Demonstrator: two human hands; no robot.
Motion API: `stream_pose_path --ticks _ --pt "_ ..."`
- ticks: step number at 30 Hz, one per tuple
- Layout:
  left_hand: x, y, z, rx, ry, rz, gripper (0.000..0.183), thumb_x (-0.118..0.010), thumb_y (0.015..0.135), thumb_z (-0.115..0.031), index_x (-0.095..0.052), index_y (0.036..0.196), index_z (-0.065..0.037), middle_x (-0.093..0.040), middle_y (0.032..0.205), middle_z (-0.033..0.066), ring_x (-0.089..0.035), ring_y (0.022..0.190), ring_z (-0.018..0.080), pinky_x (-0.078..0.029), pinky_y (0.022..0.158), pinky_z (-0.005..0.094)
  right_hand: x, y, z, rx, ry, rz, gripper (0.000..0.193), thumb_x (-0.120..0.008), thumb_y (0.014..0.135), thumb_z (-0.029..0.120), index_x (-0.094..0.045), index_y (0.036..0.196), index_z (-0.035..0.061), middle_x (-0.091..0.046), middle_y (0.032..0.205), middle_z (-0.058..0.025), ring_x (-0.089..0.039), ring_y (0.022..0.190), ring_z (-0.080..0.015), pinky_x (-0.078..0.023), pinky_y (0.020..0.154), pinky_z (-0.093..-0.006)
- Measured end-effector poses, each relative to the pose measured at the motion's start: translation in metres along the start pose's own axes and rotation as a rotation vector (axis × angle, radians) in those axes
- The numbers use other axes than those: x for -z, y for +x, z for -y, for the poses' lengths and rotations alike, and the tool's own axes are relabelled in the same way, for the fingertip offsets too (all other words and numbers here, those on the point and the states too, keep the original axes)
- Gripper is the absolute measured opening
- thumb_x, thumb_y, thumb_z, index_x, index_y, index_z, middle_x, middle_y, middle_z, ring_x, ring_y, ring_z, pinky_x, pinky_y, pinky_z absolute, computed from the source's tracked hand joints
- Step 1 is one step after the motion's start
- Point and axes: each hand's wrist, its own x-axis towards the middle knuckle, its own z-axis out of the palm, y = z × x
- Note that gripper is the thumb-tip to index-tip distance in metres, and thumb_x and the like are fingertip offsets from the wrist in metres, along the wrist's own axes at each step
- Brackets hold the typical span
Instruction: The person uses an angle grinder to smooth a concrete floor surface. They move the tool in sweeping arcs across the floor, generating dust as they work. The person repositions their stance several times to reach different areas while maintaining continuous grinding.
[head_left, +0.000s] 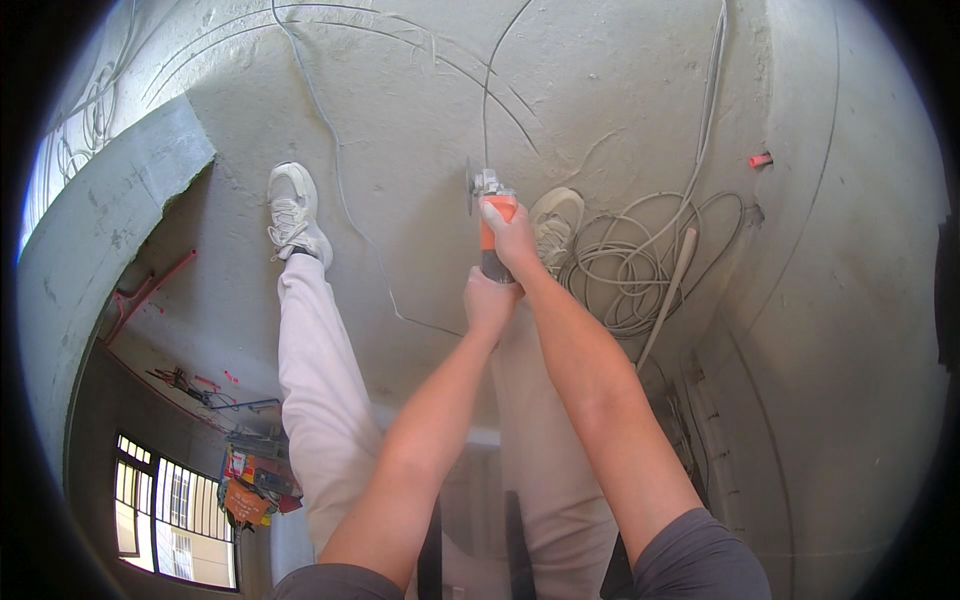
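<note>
An angle grinder with an orange front body and a dark rear end is held in both hands above the grey concrete floor. My right hand is wrapped round its orange part, close behind the metal head. Lower on the tool, my left hand grips the dark rear end. The grinder's disc stands on edge at the left of the head. Whether it touches the floor, I cannot tell. A thin dark line runs along the floor away from the head; cable or groove, I cannot tell.
My shoes, the left and right, flank the grinder. Coiled cable and a pale pipe lie right. A thin cord crosses the floor leftward. A concrete edge, tools and bags are left.
</note>
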Motion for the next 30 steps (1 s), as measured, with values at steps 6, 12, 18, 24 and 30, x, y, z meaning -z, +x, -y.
stream_pose_path --ticks 6,12,18,24,30 --pt "-0.006 0.004 0.004 0.014 0.027 -0.018 0.043 -0.089 0.079 -0.015 -0.055 0.099 0.002 -0.068 0.071 0.0098 -0.066 0.052 0.0214 -0.050 0.046 0.0390 0.002 -0.001 0.006 -0.027 0.003 -0.008 0.054 -0.079 0.100 0.046 -0.068 0.129 0.0015 -0.073 0.110 -0.0094 -0.070 0.096 -0.0204 -0.056 0.086 -0.0367" --pt "-0.007 0.004 0.006 0.017 0.017 -0.034 0.041 -0.088 0.079 -0.014 -0.055 0.099 0.001 -0.069 0.072 0.0098 -0.065 0.053 0.0205 -0.049 0.046 0.0383 -0.001 0.002 0.003 -0.010 -0.029 -0.023 0.056 -0.079 0.099 0.047 -0.068 0.129 0.0021 -0.074 0.111 -0.0104 -0.071 0.098 -0.0213 -0.056 0.087 -0.0370" --pt "0.001 0.006 0.008 0.002 0.030 -0.008 0.037 -0.086 0.081 -0.015 -0.055 0.096 0.000 -0.068 0.072 0.0089 -0.065 0.053 0.0196 -0.048 0.046 0.0382 -0.004 -0.002 0.009 -0.063 0.021 -0.012 0.060 -0.079 0.098 0.049 -0.067 0.132 0.0011 -0.074 0.114 -0.0123 -0.072 0.102 -0.0234 -0.056 0.090 -0.0384" --pt "0.001 0.012 0.009 0.024 0.043 -0.004 0.037 -0.087 0.084 -0.019 -0.056 0.095 0.000 -0.068 0.072 0.0081 -0.063 0.053 0.0184 -0.046 0.045 0.0383 -0.004 -0.008 0.027 -0.089 -0.010 -0.017 0.068 -0.078 0.098 0.050 -0.060 0.139 -0.0008 -0.074 0.121 -0.0172 -0.074 0.108 -0.0285 -0.057 0.095 -0.0411" --pt "-0.001 0.012 -0.004 0.079 0.055 -0.006 0.042 -0.088 0.087 -0.026 -0.057 0.095 0.000 -0.067 0.073 0.0077 -0.062 0.052 0.0185 -0.045 0.044 0.0386 -0.004 -0.003 0.034 -0.196 -0.013 0.000 0.071 -0.078 0.098 0.050 -0.056 0.144 -0.0002 -0.073 0.127 -0.0205 -0.073 0.115 -0.0335 -0.055 0.101 -0.0438"
